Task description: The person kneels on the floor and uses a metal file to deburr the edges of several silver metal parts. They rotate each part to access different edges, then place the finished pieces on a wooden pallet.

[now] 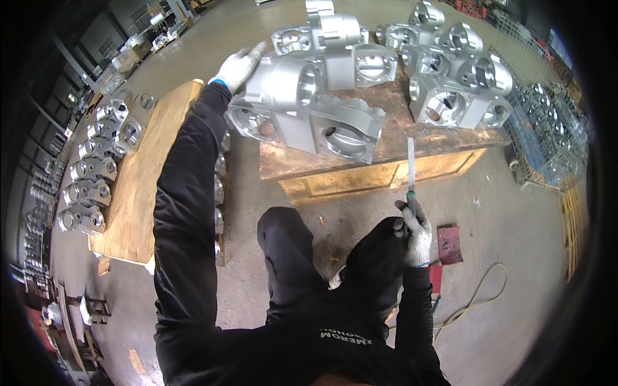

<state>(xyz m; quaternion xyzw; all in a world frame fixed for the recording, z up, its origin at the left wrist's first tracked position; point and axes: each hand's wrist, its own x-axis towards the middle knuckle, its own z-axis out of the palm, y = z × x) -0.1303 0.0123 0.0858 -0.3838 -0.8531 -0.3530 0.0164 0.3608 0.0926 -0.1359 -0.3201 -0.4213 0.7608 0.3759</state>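
Remotely, I have my right grip (418, 237) wrapped around a green-handled file (411, 164) right of centre, my left grip (237, 69) outstretched against a silver metal casting (281, 83), upper centre.

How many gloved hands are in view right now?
2. The left hand lies against the upper left side of the front-left silver casting; the right hand, over by the right knee, holds a green-handled tool. Neither is hidden.
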